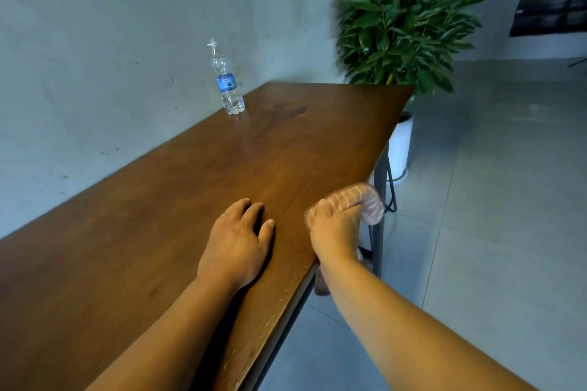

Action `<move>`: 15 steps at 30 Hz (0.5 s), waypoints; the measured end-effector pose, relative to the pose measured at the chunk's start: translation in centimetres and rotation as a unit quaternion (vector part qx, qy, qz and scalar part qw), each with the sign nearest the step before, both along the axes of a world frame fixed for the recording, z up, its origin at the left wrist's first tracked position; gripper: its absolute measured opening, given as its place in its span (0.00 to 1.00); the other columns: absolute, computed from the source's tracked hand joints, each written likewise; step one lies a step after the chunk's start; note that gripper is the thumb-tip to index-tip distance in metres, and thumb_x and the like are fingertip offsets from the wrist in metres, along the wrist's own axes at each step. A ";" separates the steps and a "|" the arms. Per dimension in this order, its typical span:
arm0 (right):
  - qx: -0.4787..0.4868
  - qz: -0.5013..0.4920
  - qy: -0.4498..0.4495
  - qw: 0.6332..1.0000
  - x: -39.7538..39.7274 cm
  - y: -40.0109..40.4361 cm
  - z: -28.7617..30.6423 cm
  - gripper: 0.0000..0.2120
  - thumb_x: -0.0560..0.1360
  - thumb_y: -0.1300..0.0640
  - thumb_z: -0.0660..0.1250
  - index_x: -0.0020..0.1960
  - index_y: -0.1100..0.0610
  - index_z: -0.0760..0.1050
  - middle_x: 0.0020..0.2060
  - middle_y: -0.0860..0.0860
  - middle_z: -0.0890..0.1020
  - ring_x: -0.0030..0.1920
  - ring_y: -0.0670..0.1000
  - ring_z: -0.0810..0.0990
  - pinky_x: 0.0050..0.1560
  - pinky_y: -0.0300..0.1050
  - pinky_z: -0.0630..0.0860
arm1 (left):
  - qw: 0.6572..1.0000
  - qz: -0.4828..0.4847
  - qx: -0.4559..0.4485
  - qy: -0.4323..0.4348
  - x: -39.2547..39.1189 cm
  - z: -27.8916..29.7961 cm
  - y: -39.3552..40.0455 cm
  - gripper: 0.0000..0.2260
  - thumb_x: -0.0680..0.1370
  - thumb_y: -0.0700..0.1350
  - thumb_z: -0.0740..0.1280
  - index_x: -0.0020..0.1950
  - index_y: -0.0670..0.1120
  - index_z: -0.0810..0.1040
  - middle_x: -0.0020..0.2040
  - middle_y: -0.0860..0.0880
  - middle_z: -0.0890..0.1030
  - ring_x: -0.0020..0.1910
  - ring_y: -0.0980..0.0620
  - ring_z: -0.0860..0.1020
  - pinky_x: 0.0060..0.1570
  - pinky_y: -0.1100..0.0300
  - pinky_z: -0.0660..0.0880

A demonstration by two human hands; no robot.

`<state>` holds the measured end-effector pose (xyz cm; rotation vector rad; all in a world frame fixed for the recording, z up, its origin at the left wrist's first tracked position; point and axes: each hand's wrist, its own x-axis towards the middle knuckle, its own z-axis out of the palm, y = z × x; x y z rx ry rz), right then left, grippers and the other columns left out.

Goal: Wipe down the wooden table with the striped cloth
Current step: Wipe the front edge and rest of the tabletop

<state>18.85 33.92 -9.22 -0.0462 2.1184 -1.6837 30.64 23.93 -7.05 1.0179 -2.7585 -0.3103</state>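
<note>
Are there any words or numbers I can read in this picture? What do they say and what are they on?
No words or numbers can be read here.
Bottle: its blue label has print, but it is too small and blurred to read.
Dark panel on the far wall, top right: too blurred to tell if it carries any text.
Cloth in the right hand: only stripes, no writing.

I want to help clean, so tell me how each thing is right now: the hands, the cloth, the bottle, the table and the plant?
Left hand: flat on the table, holding nothing.
Right hand: grips the striped cloth.
Striped cloth: bunched up at the table's near edge, blurred.
Water bottle: upright, cap on, partly full.
Wooden table: dark smudges near the bottle.
Plant: upright in a white pot on the floor.
</note>
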 end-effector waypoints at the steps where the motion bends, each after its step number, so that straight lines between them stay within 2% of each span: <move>1: 0.003 0.009 -0.004 1.000 2.3 0.4 -0.2 0.37 0.83 0.44 0.55 0.80 0.57 0.36 0.77 0.58 0.61 0.72 0.63 0.66 0.72 0.62 0.61 | 1.000 -0.001 0.001 0.002 0.1 0.1 0.1 0.27 0.79 0.64 0.51 0.76 0.55 0.60 0.77 0.53 0.59 0.76 0.52 0.57 0.74 0.49 0.59; 3: 0.000 0.024 -0.012 1.000 6.4 1.0 -0.9 0.38 0.82 0.42 0.55 0.80 0.55 0.36 0.79 0.55 0.58 0.74 0.63 0.63 0.74 0.66 0.56 | 1.000 -0.003 0.002 0.004 0.1 0.4 0.3 0.26 0.80 0.62 0.51 0.77 0.54 0.60 0.77 0.52 0.59 0.76 0.51 0.57 0.74 0.50 0.58; 4: -0.013 0.029 -0.016 0.999 8.3 1.4 -1.0 0.39 0.81 0.42 0.56 0.80 0.54 0.37 0.79 0.55 0.58 0.74 0.62 0.64 0.74 0.66 0.57 | 1.000 -0.006 0.004 0.005 0.2 0.5 0.3 0.26 0.81 0.61 0.52 0.77 0.53 0.60 0.77 0.52 0.59 0.76 0.51 0.57 0.74 0.51 0.58; 8: -0.066 0.051 -0.021 0.996 11.5 2.8 -1.1 0.40 0.81 0.47 0.61 0.80 0.52 0.36 0.77 0.53 0.61 0.72 0.57 0.67 0.71 0.50 0.64 | 0.999 -0.032 0.014 0.008 1.7 1.0 0.3 0.24 0.82 0.58 0.54 0.76 0.52 0.62 0.77 0.52 0.60 0.76 0.52 0.58 0.74 0.54 0.58; 10: -0.061 0.058 -0.027 0.996 10.6 2.6 -0.7 0.42 0.80 0.48 0.63 0.80 0.53 0.36 0.75 0.55 0.63 0.70 0.57 0.69 0.68 0.49 0.67 | 0.999 -0.046 0.019 -0.004 3.3 1.2 0.2 0.24 0.81 0.59 0.54 0.77 0.53 0.61 0.78 0.53 0.59 0.76 0.53 0.57 0.73 0.54 0.58; 13: -0.070 0.026 -0.020 0.997 7.5 1.8 -0.1 0.44 0.78 0.52 0.67 0.80 0.52 0.38 0.68 0.57 0.71 0.61 0.57 0.76 0.58 0.50 0.74 | 0.997 -0.068 0.023 -0.026 6.5 1.5 -0.2 0.26 0.80 0.62 0.53 0.77 0.55 0.59 0.78 0.54 0.56 0.76 0.54 0.55 0.73 0.55 0.56; 15: -0.088 0.005 -0.032 0.996 4.4 1.1 0.6 0.44 0.77 0.57 0.68 0.80 0.50 0.41 0.63 0.56 0.74 0.51 0.55 0.79 0.46 0.45 0.77 | 0.996 -0.073 0.025 -0.037 8.7 1.6 -0.5 0.29 0.78 0.64 0.51 0.77 0.56 0.57 0.78 0.55 0.55 0.76 0.55 0.54 0.73 0.56 0.55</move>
